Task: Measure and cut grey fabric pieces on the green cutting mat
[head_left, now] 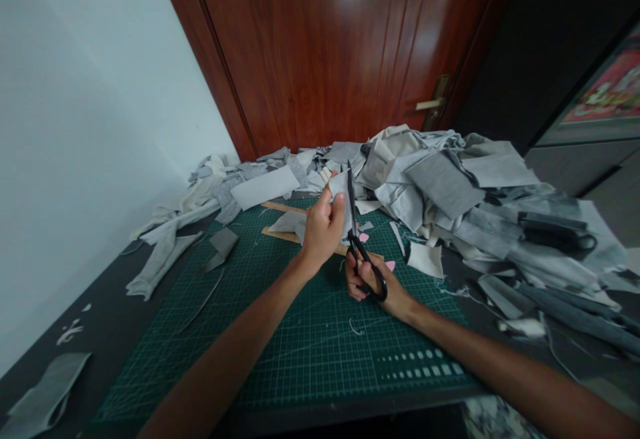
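Observation:
Above the green cutting mat [300,352], my left hand [323,229] pinches a small pale grey piece of fabric [340,185] between thumb and fingers. My right hand [373,282] is closed around the black handles of a pair of scissors [351,205], whose blades point away from me and run along the fabric's right edge. Below my hands, wooden rulers [285,234] lie on the mat, partly covered by another grey fabric scrap [290,223]. Small pink pieces [390,265] are close to my right hand.
A large heap of grey and white fabric [445,182] fills the back and right of the dark table. More scraps [165,252] lie at left, with a folded grey piece [47,392] at the near left corner. A wooden door [320,52] and white wall [90,79] stand behind.

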### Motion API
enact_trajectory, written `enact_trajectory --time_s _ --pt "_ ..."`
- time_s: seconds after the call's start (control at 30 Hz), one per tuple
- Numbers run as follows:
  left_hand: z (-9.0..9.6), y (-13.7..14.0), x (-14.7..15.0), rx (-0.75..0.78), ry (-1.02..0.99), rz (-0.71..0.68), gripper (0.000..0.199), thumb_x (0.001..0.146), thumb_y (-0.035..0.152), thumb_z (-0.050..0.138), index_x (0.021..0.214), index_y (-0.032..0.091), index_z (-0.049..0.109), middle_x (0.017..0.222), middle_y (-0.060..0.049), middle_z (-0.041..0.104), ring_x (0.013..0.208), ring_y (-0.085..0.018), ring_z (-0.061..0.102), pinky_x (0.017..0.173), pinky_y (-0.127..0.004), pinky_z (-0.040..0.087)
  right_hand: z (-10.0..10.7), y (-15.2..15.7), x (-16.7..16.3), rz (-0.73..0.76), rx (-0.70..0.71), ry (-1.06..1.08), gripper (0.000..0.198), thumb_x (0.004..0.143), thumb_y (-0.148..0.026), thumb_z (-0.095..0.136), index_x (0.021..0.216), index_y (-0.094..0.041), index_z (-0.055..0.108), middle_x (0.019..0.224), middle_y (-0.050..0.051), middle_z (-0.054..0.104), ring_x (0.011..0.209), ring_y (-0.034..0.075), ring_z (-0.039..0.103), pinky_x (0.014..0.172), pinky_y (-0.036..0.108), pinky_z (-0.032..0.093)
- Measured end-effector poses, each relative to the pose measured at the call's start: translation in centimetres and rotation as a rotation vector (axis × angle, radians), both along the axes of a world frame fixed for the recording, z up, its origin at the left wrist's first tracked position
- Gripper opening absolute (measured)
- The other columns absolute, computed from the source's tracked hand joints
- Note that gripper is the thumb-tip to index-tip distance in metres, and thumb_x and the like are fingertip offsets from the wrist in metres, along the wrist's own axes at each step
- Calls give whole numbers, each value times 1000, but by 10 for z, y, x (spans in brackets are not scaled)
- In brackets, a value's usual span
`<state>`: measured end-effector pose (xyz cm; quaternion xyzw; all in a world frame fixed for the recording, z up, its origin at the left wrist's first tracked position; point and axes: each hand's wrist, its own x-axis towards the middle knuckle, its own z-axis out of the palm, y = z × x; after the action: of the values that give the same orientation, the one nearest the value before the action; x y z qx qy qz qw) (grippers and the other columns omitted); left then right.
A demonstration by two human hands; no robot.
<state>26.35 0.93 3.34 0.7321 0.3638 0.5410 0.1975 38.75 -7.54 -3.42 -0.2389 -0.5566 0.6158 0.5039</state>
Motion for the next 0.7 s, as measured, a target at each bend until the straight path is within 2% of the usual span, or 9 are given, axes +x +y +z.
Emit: enact_trajectory --time_s 0.1,0.17,0.23,0.47,0.7 --pt "3 1 -2 19 1 34 36 104 44 39 87 20 60 55 6 43 50 -12 43 52 -26 33 1 -1 -1 10 -6 -4 50 87 -69 61 87 -22 45 65 -8 38 48 7 36 46 24 34" --pt "5 2 -4 25 -1 77 45 103 48 40 67 21 48 51 6 37 47 -11 39 50 -27 29 1 -1 -1 31 -12 0 50 87 -69 62 87 -22 44 64 -9 37 47 7 34 46 23 33" --pt "6 5 -7 22 -4 114 53 102 52 40 57 22 37 49 5 35 47 -11 37 48 -28 25 0 -1 -2 45 -20 -4 50 87 -69 62 86 -22 44 64 -9 36 47 6 34 45 22 32" --pt "5 11 -9 -12 -5 106 60 100 61 36 53 23 34 47 3 36 47 -12 37 46 -27 27 -5 0 -4 53 -34 -4 50 87 -67 63 85 -22 42 61 -10 35 44 5 34 42 21 31" --pt "5 9 -7 27 26 129 61 102 56 35 52 22 39 46 2 41 45 -12 40 46 -28 25 -5 1 -3 50 -42 13 48 87 -65 65 84 -22 42 60 -10 36 43 5 34 41 20 30"
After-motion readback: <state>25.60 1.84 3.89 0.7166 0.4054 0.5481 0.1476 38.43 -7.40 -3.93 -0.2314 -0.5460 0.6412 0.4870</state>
